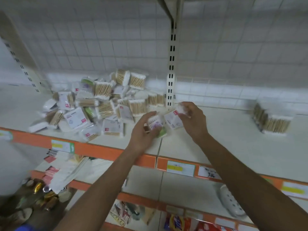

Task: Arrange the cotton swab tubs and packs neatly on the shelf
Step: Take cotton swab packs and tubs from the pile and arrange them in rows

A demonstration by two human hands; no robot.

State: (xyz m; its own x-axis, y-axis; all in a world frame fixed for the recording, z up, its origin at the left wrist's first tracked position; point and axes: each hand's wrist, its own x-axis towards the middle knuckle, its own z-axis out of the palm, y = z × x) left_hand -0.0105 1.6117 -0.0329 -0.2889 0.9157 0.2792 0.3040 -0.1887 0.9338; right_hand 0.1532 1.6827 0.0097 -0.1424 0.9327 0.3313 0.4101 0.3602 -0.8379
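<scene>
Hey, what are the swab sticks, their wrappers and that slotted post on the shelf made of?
Swab sticks: tan and matte, likely wood or bamboo.
Wrappers: thin plastic film, glossy and crinkled, though blur limits this.
Slotted post: cream-painted metal, probably steel, with punched slots.

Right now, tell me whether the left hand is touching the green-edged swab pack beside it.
Touching. In the head view the left hand curls its fingers and thumb round the swab pack.
</scene>
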